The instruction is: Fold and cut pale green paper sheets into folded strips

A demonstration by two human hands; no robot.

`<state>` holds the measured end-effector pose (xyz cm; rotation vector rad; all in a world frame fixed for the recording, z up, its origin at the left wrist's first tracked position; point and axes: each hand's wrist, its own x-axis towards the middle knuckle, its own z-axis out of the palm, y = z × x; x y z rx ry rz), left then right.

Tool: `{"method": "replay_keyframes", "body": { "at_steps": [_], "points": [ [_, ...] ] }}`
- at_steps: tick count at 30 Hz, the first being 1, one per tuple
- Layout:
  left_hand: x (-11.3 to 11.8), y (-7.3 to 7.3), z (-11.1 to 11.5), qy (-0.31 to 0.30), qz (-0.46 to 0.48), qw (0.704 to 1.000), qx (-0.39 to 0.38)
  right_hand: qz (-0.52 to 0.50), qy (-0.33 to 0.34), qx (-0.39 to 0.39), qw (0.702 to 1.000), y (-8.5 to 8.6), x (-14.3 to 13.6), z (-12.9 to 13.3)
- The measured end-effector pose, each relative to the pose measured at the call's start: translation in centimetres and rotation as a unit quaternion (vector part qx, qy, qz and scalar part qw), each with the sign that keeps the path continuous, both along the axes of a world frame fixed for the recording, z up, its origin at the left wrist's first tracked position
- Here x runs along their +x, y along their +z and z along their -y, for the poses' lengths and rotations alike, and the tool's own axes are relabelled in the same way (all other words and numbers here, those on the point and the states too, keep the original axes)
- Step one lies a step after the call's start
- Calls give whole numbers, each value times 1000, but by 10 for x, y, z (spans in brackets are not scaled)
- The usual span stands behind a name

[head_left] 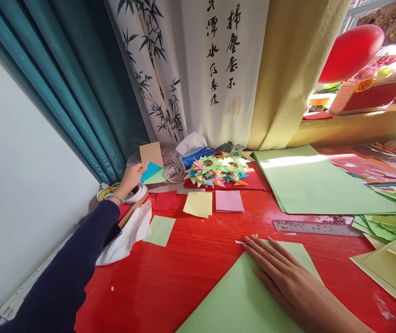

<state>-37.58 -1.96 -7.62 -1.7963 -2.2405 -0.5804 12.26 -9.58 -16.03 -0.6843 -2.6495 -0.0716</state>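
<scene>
At the far left of the table, my left hand (133, 179) reaches out with its fingers pinched at the edge of a blue paper (152, 171). This blue paper lies against a light green sheet and a tan square (151, 154). My right hand (284, 277) rests flat on a large light green sheet of paper (232, 293), fingers stretched out towards its far corner. Close to those fingertips is a small white paper scrap (240, 242). The sheet's near part runs out of view.
Red (166, 200), yellow (198, 204), pink (229, 201) and green paper squares (161, 230) lie mid-table. Behind them sit folded paper stars (215, 171) and a tissue pack (198, 155). A ruler (317, 227) and a green paper stack (322, 180) lie right.
</scene>
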Motion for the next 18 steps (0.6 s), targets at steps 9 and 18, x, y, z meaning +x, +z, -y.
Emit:
{"method": "replay_keyframes", "body": {
  "at_steps": [9,18],
  "points": [
    [18,-1,10,-105,-49,987,-108,33,-10,16,999,-1,2,1],
    [15,4,0,-112,-55,980,-157,41,-8,13,999,-1,2,0]
  ]
}}
